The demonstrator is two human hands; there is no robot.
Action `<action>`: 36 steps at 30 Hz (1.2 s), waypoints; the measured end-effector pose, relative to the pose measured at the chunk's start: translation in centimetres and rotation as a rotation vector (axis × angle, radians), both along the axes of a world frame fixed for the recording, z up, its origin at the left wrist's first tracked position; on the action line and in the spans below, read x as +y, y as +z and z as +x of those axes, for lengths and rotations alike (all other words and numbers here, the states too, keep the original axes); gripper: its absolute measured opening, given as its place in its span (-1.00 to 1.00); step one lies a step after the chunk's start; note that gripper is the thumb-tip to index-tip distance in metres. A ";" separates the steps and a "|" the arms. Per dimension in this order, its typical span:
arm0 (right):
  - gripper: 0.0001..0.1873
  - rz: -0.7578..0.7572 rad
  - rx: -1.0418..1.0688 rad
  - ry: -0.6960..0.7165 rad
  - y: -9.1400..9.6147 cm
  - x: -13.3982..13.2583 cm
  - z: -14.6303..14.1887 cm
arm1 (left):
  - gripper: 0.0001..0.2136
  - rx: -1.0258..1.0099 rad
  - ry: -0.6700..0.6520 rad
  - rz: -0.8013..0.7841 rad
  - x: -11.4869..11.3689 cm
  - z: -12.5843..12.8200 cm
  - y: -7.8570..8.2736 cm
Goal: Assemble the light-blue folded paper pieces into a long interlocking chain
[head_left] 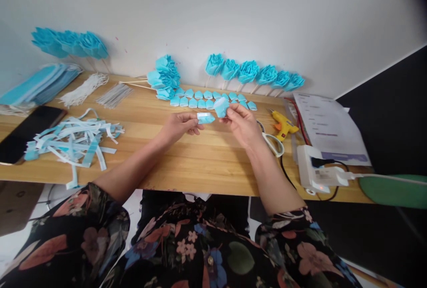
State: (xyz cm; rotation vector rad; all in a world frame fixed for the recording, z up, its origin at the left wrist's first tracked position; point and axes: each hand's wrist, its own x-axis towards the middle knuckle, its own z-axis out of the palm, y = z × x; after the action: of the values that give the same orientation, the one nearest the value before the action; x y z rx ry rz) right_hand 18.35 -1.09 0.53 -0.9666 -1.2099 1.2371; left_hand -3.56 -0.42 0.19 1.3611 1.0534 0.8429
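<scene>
Over the middle of the wooden table (pixel 207 159), my left hand (pixel 178 127) pinches a small folded blue petal piece (pixel 205 118). My right hand (pixel 243 123) pinches a second folded blue piece (pixel 220 106) just right of it, the two pieces almost touching. Behind my hands lie two rows of several folded blue petals (pixel 207 99). Finished blue fabric roses on sticks (pixel 253 74) lean on the wall behind them, and another cluster of roses (pixel 165 77) lies to the left.
White-handled scissors (pixel 273 142) and a yellow glue gun (pixel 283 124) lie right of my right hand. A white power strip (pixel 316 174) and papers (pixel 328 130) sit further right. Cut blue strips (pixel 73 139), a phone (pixel 28 132), elastic loops (pixel 83 90) and stacked masks (pixel 36 84) fill the left.
</scene>
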 end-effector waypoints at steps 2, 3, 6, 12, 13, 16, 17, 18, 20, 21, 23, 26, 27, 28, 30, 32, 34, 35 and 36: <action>-0.76 0.041 -0.109 0.016 0.2 -0.1 0.2 | -0.79 -0.036 0.037 -0.006 0.0 0.0 0.1; -0.77 0.068 -0.178 0.023 0.3 -0.2 0.2 | -0.80 -0.054 0.052 -0.008 0.0 0.0 0.2; -0.82 0.154 -0.364 0.043 0.3 -0.5 -0.1 | -0.81 -0.094 0.075 -0.020 0.0 0.0 0.4; -0.54 0.164 -0.436 0.092 0.2 -1.0 -0.8 | -0.88 -0.131 0.081 -0.061 0.0 0.1 0.5; -0.50 0.161 -0.433 0.092 0.2 -1.0 -0.8 | -0.89 -0.135 0.076 -0.063 0.0 0.1 0.4; -0.46 0.161 -0.430 0.080 0.1 -0.9 -0.8 | -0.88 -0.144 0.060 -0.066 0.1 0.1 0.2; -0.46 0.160 -0.431 0.077 0.1 -0.9 -0.8 | -0.87 -0.145 0.055 -0.067 0.1 0.1 0.2; -0.46 0.159 -0.433 0.073 0.1 -0.9 -0.7 | -0.86 -0.146 0.051 -0.066 0.0 0.0 0.2; -0.46 0.158 -0.443 0.066 0.1 -0.8 -0.7 | -0.85 -0.147 0.041 -0.063 0.0 0.0 0.2; -0.46 0.158 -0.449 0.061 0.1 -0.8 -0.7 | -0.84 -0.147 0.035 -0.060 0.0 -0.1 0.2; -0.47 0.158 -0.459 0.055 0.0 -0.8 -0.6 | -0.83 -0.148 0.023 -0.053 0.0 -0.1 0.2; -0.48 0.157 -0.469 0.048 -0.1 -0.7 -0.5 | -0.84 -0.139 0.014 -0.044 0.0 -0.1 0.1; -0.49 0.155 -0.469 0.045 -0.1 -0.6 -0.5 | -0.84 -0.134 0.012 -0.042 0.0 -0.1 0.1; -0.49 0.153 -0.470 0.042 -0.2 -0.6 -0.5 | -0.85 -0.130 0.011 -0.041 0.0 -0.1 0.1; -0.49 0.151 -0.474 0.035 -0.2 -0.6 -0.4 | -0.86 -0.124 0.006 -0.042 0.0 -0.1 0.1; -0.50 0.155 -0.490 0.028 -0.3 -0.5 -0.4 | -0.86 -0.121 0.002 -0.047 0.0 -0.1 0.1; -0.52 0.162 -0.506 0.018 -0.4 -0.5 -0.4 | -0.87 -0.119 0.000 -0.052 -0.1 -0.1 0.1; -0.53 0.164 -0.511 0.013 -0.5 -0.4 -0.4 | -0.87 -0.119 0.000 -0.054 -0.1 -0.1 0.2; -0.55 0.165 -0.512 0.007 -0.6 -0.4 -0.4 | -0.88 -0.119 0.000 -0.056 -0.1 -0.1 0.2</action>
State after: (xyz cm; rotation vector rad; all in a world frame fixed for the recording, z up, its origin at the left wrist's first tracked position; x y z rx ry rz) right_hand 17.99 -1.49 -0.03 -1.1950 -1.6832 0.8992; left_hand -3.64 -0.56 0.36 1.2484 0.9776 0.8770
